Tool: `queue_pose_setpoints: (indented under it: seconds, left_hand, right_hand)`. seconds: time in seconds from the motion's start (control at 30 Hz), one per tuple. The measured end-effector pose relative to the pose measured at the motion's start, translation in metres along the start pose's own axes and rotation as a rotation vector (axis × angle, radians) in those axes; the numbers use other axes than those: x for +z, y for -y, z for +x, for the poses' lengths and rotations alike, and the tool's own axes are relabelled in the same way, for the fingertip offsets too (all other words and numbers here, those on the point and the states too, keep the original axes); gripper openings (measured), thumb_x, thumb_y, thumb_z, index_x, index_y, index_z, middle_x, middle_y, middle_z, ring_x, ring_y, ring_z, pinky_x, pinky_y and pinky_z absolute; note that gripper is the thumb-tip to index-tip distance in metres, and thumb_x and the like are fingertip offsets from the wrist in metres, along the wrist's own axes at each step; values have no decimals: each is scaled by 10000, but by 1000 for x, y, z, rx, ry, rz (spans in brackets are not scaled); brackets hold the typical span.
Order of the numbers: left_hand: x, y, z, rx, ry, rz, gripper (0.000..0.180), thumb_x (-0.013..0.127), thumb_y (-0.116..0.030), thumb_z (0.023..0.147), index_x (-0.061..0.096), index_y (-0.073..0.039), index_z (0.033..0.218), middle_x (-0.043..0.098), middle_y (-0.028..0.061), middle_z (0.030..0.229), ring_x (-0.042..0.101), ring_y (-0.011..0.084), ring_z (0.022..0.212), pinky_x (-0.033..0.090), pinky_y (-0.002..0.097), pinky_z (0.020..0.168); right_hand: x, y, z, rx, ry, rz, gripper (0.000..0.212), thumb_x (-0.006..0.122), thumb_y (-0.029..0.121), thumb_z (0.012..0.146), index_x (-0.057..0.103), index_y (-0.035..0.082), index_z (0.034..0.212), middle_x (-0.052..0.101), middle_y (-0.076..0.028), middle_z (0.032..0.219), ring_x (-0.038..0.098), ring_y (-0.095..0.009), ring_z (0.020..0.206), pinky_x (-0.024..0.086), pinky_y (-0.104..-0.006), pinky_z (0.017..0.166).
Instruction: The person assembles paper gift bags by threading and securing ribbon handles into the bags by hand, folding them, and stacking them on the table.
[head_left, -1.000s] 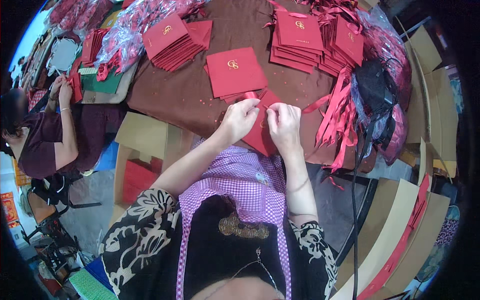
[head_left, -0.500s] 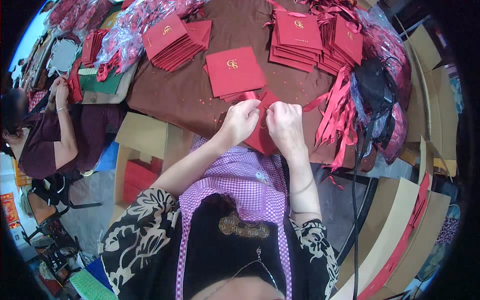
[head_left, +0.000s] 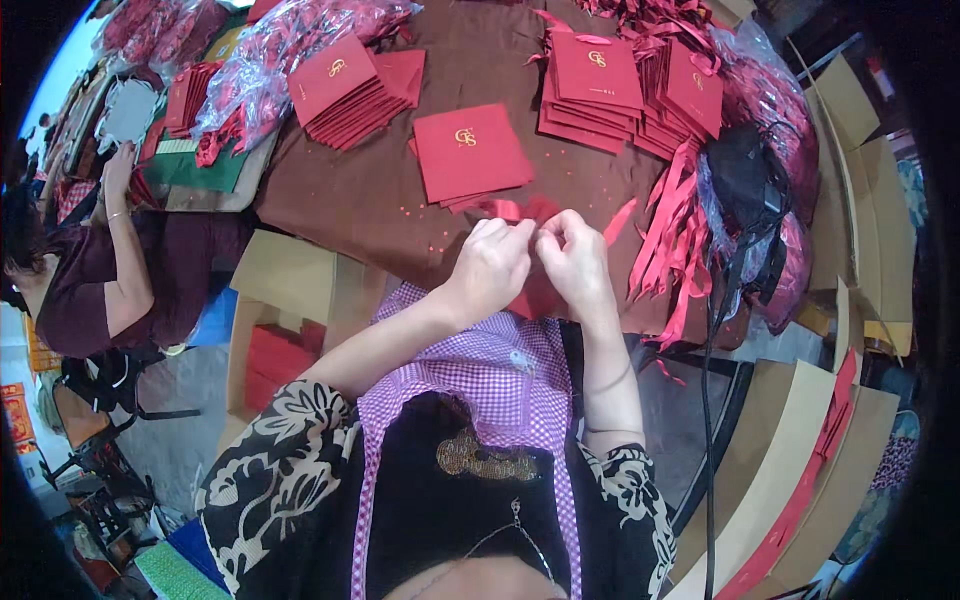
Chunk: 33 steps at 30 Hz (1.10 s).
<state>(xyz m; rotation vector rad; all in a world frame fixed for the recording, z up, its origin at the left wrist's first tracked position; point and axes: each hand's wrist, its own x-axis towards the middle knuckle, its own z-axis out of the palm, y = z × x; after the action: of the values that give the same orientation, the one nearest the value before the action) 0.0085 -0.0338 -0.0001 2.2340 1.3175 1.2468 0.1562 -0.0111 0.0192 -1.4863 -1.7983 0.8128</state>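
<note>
My left hand [head_left: 488, 265] and my right hand [head_left: 578, 258] are close together at the table's near edge, fingers pinched on a red ribbon [head_left: 505, 209]. A shiny loop of it shows above my left fingers, and a loose ribbon end [head_left: 620, 222] sticks out to the right of my right hand. Under and between the hands is a red paper bag [head_left: 540, 295], mostly hidden by them. Just beyond lies a small pile of flat red bags [head_left: 470, 155] with a gold emblem on top.
Fanned stacks of red bags stand far left [head_left: 335, 90] and far right [head_left: 595, 80]. Red ribbons [head_left: 672, 260] hang over the table's right edge by a black bag [head_left: 745, 175]. Open cartons [head_left: 285, 275] flank me. A co-worker [head_left: 100, 270] sits at left.
My hands have shifted slightly down, and less of the bag beneath them shows. The ribbon end on the right now points up more steeply. The co-worker's hand has moved.
</note>
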Motion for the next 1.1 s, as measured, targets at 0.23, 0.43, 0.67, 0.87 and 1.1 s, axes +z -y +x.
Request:
queue_pose_setpoints:
  seconds: [0.23,0.43,0.67,0.87,1.1]
  left_hand:
    - [0,7,6,-172,24,-247,254,578,-12,834,593,57,1078,616,189,766,624,266,703,496,363,633]
    - [-7,17,6,-318,167,-357,194,571,-62,888,627,13,1057,664,156,817,653,164,749,516,296,669]
    - [-1,20,1,-177,113,-344,121,540,-61,896,583,26,968,599,189,843,622,307,795,491,374,693]
    - [-7,12,-1,-85,199,-306,61,518,-31,882,529,28,888,542,200,820,558,369,826,454,427,714]
    - [-23,20,-4,-466,217,-463,117,478,-86,935,554,-4,901,567,116,759,548,218,692,462,323,632]
  right_hand:
    - [8,-10,-4,-128,-136,57,92,631,87,802,574,17,821,633,-149,757,599,-337,720,469,-420,676]
    - [2,-8,-15,-159,-105,11,87,657,96,783,594,35,787,643,-112,766,574,-309,737,441,-387,720]
    - [-18,11,-15,-479,-75,-195,173,672,92,755,618,63,917,601,-83,898,556,-268,891,377,-382,836]
    - [-35,13,-1,-544,59,-213,177,658,62,747,619,88,918,555,-62,907,528,-268,945,393,-396,833]
    - [-36,7,-3,-531,302,-187,93,623,28,746,577,58,822,545,-78,837,514,-280,877,395,-367,804]
